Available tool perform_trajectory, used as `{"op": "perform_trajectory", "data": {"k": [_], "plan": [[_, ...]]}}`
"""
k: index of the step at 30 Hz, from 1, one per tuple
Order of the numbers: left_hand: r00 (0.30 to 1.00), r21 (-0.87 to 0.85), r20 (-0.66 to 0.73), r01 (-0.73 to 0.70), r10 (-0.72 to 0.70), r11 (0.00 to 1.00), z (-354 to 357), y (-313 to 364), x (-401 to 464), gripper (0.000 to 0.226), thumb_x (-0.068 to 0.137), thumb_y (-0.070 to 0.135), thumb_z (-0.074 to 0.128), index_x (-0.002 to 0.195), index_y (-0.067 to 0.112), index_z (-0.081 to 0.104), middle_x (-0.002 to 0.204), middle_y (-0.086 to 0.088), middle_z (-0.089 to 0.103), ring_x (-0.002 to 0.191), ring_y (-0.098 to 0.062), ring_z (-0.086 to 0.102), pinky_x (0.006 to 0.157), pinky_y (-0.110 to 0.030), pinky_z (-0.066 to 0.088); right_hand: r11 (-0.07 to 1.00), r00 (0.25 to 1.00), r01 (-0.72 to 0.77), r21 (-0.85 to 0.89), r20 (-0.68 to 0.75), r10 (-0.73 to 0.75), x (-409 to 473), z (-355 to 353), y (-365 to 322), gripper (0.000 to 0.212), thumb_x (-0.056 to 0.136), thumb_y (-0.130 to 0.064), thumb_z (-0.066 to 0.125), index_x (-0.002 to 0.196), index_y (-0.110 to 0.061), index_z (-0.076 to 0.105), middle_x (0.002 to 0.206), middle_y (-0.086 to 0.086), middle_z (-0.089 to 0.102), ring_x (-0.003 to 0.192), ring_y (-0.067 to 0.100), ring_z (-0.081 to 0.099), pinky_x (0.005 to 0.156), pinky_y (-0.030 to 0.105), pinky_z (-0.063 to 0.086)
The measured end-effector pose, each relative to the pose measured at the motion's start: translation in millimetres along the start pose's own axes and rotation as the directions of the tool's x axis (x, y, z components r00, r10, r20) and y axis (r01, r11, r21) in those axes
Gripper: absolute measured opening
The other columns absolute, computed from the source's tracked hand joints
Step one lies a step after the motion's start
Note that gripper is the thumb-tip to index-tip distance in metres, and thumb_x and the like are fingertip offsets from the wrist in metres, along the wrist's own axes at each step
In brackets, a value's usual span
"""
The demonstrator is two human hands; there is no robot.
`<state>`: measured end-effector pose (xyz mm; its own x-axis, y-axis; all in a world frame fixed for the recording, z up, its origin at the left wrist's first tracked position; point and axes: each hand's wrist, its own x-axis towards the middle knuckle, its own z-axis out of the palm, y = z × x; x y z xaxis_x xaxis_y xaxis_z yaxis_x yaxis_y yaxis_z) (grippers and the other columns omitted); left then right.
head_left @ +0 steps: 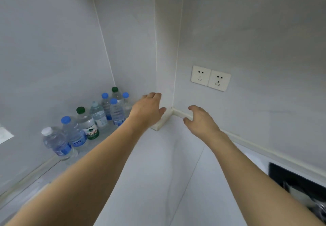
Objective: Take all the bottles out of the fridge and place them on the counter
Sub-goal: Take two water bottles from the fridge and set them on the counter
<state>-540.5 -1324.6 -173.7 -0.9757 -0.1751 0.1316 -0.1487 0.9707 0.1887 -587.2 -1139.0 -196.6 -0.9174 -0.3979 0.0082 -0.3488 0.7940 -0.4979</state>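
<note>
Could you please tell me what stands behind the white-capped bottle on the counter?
Behind the white-capped bottle, seven more bottles line the wall: five blue caps, two green. The left forearm covers the last bottles' bases.

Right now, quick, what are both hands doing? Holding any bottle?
Left hand: open, holding nothing.
Right hand: open, holding nothing.

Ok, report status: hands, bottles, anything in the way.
Left hand and right hand open, empty, over the counter. Bottles stand clustered by the left wall. Fridge out of view. Nothing in the way.
</note>
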Motion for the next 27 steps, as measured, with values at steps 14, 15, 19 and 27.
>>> {"op": "perform_trajectory", "data": {"k": [14, 15, 19, 27], "plan": [[0.958, -0.080, 0.014, -0.284, 0.286, 0.956, -7, 72, -53, 0.052, 0.099, 0.034, 0.046, 0.144, 0.012, 0.033, 0.147, -0.007, 0.039, 0.131, -0.029, 0.037, 0.102, -0.038, 0.036, 0.971, 0.965, -0.230, -0.058, -0.146, 0.220, -131, -43, 27, 0.054, 0.096, -0.029, 0.052, 0.145, -0.012, 0.036, 0.142, 0.008, 0.044, 0.126, 0.025, 0.047, 0.098, 0.031, 0.040], [0.951, -0.083, 0.011, -0.306, 0.308, 0.948, -6, 82, -57, 0.053, 0.099, 0.034, 0.046, 0.145, 0.012, 0.033, 0.147, -0.008, 0.038, 0.131, -0.029, 0.037, 0.103, -0.038, 0.035, 0.966, 0.959, -0.249, -0.063, -0.156, 0.237, -141, -47, 32, 0.054, 0.096, -0.028, 0.051, 0.145, -0.012, 0.036, 0.142, 0.008, 0.044, 0.125, 0.024, 0.047, 0.097, 0.030, 0.039], [0.911, -0.101, 0.030, -0.407, 0.412, 0.908, -7, 130, -73, 0.055, 0.099, 0.034, 0.046, 0.147, 0.011, 0.030, 0.150, -0.009, 0.036, 0.134, -0.030, 0.036, 0.106, -0.037, 0.033, 0.938, 0.921, -0.341, -0.055, -0.218, 0.322, -188, -73, 56, 0.054, 0.096, -0.028, 0.052, 0.145, -0.013, 0.036, 0.145, 0.006, 0.042, 0.129, 0.024, 0.045, 0.101, 0.033, 0.039], [0.795, -0.138, 0.011, -0.600, 0.607, 0.788, -9, 262, -114, 0.055, 0.099, 0.034, 0.046, 0.147, 0.012, 0.031, 0.150, -0.009, 0.037, 0.133, -0.030, 0.037, 0.107, -0.038, 0.034, 0.879, 0.827, -0.478, 0.000, -0.336, 0.450, -291, -134, 127, 0.055, 0.095, -0.025, 0.052, 0.146, -0.012, 0.035, 0.147, 0.007, 0.041, 0.130, 0.025, 0.045, 0.102, 0.033, 0.039]]}}
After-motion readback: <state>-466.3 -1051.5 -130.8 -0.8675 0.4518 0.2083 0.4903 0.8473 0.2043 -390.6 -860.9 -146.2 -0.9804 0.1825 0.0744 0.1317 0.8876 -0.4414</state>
